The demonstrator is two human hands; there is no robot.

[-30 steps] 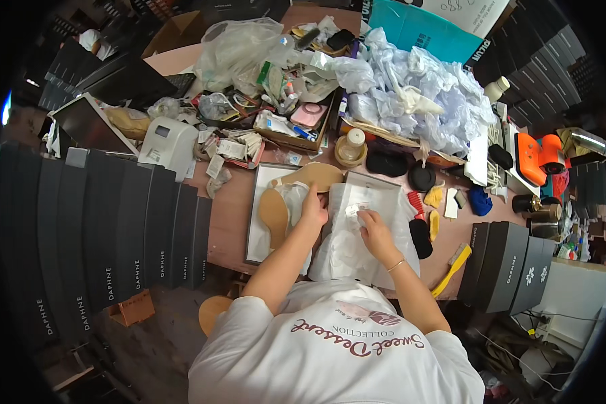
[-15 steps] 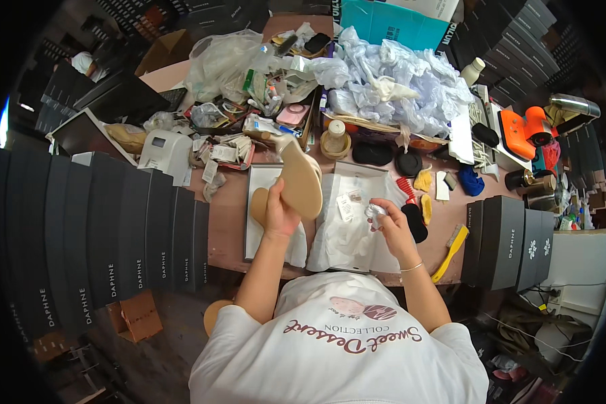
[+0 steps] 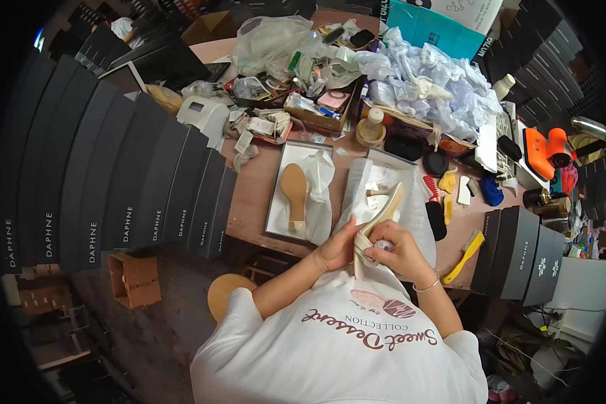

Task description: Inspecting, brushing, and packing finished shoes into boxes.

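Observation:
A cream heeled sandal [image 3: 387,215] stands tilted in front of my chest, its toe pointing away and its heel toward my shirt. My left hand [image 3: 340,248] is closed around its left side near the strap. My right hand [image 3: 398,250] is closed at the strap on the other side, with a bit of crumpled white paper [image 3: 384,244] showing by its fingers. The other sandal [image 3: 294,188] lies sole up in a grey box half [image 3: 273,214]. Beside it is an open shoebox [image 3: 392,157] lined with white tissue paper [image 3: 414,222], partly hidden by the sandal.
Grey shoeboxes stand in a row on the left [image 3: 124,195] and at the right [image 3: 512,252]. A yellow brush [image 3: 464,257] lies near the right edge. Farther back are a heap of crumpled white paper [image 3: 431,81], a jar [image 3: 370,129] and an orange tool [image 3: 545,151]. A round stool [image 3: 227,296] is at lower left.
My left hand has brought the sandal down and right, toward my chest. My right hand has come in to meet it. The view has shifted, uncovering the other sandal in the box half.

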